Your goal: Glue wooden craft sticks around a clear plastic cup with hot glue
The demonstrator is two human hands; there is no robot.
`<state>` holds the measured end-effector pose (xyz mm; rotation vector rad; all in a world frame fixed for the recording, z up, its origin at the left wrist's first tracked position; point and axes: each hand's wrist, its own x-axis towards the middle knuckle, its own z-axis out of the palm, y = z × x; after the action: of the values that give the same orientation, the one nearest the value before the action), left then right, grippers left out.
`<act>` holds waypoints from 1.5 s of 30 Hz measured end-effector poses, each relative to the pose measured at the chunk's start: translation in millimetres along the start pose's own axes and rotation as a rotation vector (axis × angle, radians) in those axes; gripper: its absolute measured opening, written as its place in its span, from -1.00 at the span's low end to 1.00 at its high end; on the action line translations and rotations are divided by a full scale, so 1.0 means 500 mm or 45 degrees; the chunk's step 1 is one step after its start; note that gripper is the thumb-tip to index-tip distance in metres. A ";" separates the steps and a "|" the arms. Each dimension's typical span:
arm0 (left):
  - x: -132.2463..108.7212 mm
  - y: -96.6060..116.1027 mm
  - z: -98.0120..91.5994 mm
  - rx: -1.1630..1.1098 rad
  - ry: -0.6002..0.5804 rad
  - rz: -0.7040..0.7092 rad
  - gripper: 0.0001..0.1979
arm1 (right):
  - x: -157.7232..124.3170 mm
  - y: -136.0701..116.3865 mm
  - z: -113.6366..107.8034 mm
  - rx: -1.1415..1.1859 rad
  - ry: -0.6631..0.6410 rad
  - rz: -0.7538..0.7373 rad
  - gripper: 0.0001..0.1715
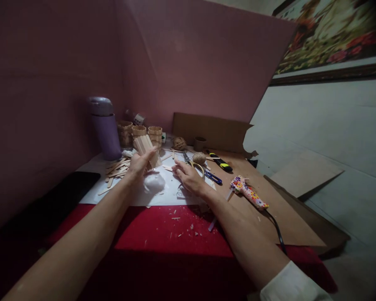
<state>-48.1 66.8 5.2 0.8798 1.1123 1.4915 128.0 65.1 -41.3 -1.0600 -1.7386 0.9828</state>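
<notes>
My left hand (140,164) is closed around a craft-stick piece (144,144), pale flat sticks set side by side, held upright above the white paper (94,190). Part of that piece is hidden behind my fingers. Over the paper to the right, my right hand (188,176) has its fingers stretched out, the tips close to a loose craft stick (167,168); I make out nothing held in it. Scissors (198,168) lie just beyond this hand, partly covered by it. Beside my left hand spreads a pile of craft sticks (117,170). A crumpled white lump (154,182) sits between my hands.
Behind stand a purple bottle (105,131) and several stick-covered cups (155,136). Twine balls (179,143), a small brown pot (199,143), a yellow-black cutter (219,161), blue snips (213,177) and a corded glue gun (249,192) lie right. A dark flat object (53,200) is left.
</notes>
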 end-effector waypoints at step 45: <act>-0.056 -0.013 0.023 -0.289 -0.610 -0.237 -0.68 | -0.287 0.000 -0.318 -1.184 0.410 0.435 -0.52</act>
<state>-29.9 42.1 3.3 0.8866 0.6385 1.1449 315.1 -38.2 -26.4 -2.0181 -1.7754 0.1011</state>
